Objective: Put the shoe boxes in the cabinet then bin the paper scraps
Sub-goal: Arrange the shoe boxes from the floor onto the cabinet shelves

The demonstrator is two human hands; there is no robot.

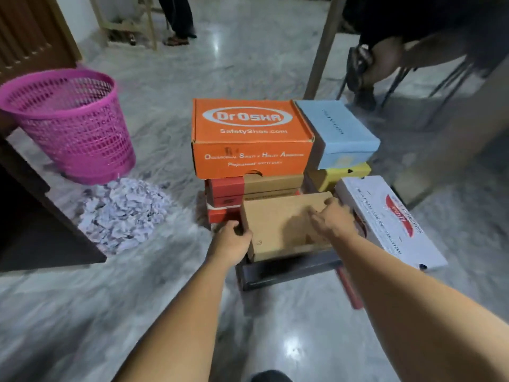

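Observation:
A pile of shoe boxes stands on the marble floor. Nearest me lies a plain brown box [278,224] on a dark box [286,271]. My left hand [232,241] grips the brown box's left edge and my right hand [332,216] grips its far right corner. Behind it an orange box [250,136] tops a stack of red boxes [224,194] and a brown one. A light blue box [338,130] rests on a yellow box [338,175]. A white box [385,219] lies at the right. Paper scraps [124,210] are heaped beside a pink mesh bin [71,122].
A dark wooden cabinet [33,216] fills the left edge, next to the bin. A seated person's legs and chair [385,59] are behind the boxes at the right, with a wooden table leg [322,48]. Another person stands at the back [179,20].

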